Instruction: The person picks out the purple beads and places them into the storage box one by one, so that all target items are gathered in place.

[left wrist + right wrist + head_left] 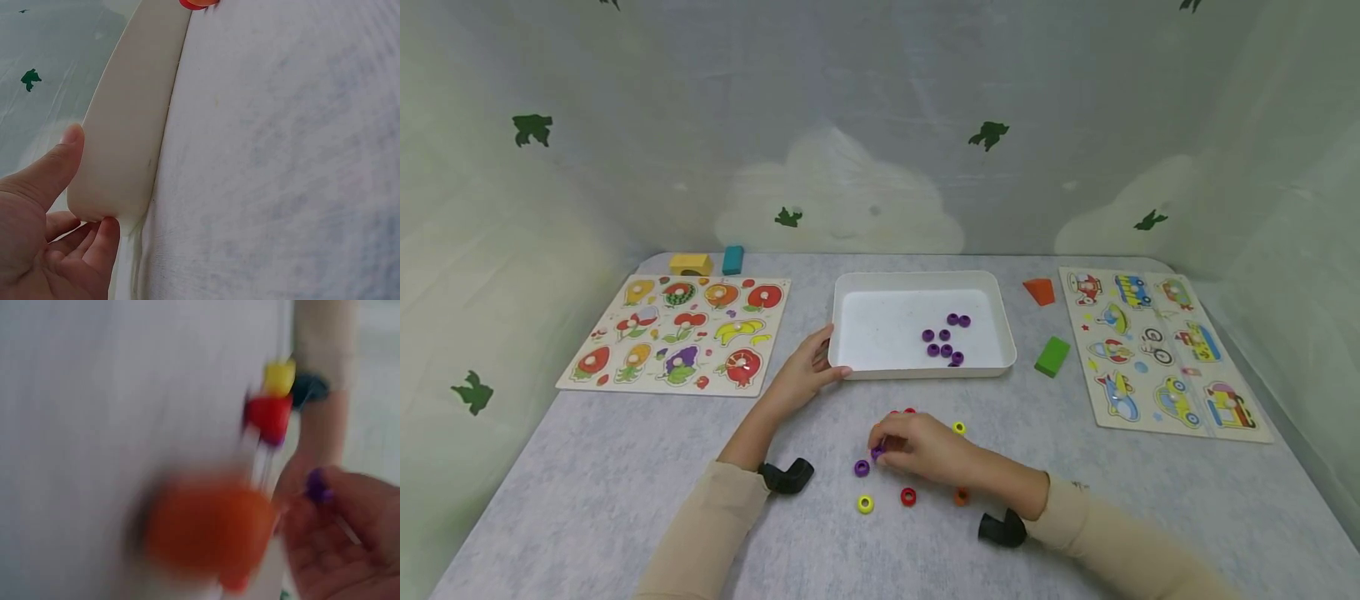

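Note:
Between thumb and fingertips, my right hand (925,448) pinches a purple bead (317,485) just over the table. My left hand (801,377) grips the near left corner of a white tray (917,373); in the left wrist view, the thumb is at its rim and the fingers lie against its side. Several purple beads (944,335) lie in the tray's right half. Around my right hand are another purple bead (862,468), a red bead (908,497), an orange bead (962,497) and yellow beads (865,504). More red beads are partly hidden behind that hand.
A fruit puzzle board (760,354) lies left of the tray, with a yellow block (691,264) and a blue block (733,260) behind it. Right of the tray are an orange block (1040,291), a green block (1052,357) and a vehicle puzzle board (1138,367).

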Motion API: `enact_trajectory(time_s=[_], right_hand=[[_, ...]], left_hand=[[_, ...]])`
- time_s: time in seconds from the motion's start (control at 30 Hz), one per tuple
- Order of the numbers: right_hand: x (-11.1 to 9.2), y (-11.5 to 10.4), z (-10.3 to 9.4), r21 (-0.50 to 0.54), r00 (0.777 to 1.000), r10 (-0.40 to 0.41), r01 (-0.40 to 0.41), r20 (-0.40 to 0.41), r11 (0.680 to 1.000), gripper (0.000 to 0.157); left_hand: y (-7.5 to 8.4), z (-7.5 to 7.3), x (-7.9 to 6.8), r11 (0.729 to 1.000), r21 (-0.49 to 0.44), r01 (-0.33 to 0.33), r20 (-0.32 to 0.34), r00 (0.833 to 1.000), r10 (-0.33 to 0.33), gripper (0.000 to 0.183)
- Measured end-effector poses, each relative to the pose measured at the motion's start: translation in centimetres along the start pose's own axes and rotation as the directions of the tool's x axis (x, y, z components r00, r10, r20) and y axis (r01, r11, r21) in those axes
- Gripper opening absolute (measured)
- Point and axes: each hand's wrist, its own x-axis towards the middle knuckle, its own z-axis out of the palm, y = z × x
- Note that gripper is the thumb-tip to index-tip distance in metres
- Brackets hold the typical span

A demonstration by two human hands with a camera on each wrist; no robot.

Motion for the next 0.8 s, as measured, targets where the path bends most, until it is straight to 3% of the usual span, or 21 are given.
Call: enact_trajectory(time_s=[0.17,0.3,0.37,0.5,0.57,0.8], right_hand=[[1.1,1.2,-3.9,0.024,0.981,0.040,-0.036,-0.190,0.999,0.019],[2.0,3.9,-7.0,0.016,0.929,0.132,-0.135,-0.346,0.991,0.020],[2.2,5.5,-8.2,0.025,0.898,0.210,-0.217,-0.387,0.976,0.020],[2.5,8.0,-9.3,0.071,0.855,0.366,-0.366,-0.368,0.928,0.020],[2.7,8.8,-9.3,0.077,0.846,0.414,-0.413,-0.337,0.907,0.019],[3.4,9.7,-9.2,-0.030,0.854,0.451,-0.474,-0.260,0.880,0.014]], left_hand=[[1.5,-0.1,-0.5,0.999,-0.033,0.016,0.005,1.000,-0.016,0.076],[2.5,0.0,-1.0,0.999,-0.041,0.006,0.007,1.000,-0.005,0.073],[2.7,0.0,-1.0,0.999,-0.034,0.003,0.008,1.000,-0.003,0.073],[2.6,0.0,-1.0,1.000,-0.031,0.005,0.007,1.000,-0.004,0.073],[2.5,0.0,-0.9,0.999,-0.035,0.006,0.006,1.000,-0.006,0.073],[0.0,0.1,0.0,1.000,-0.009,0.004,0.003,1.000,-0.004,0.080]])
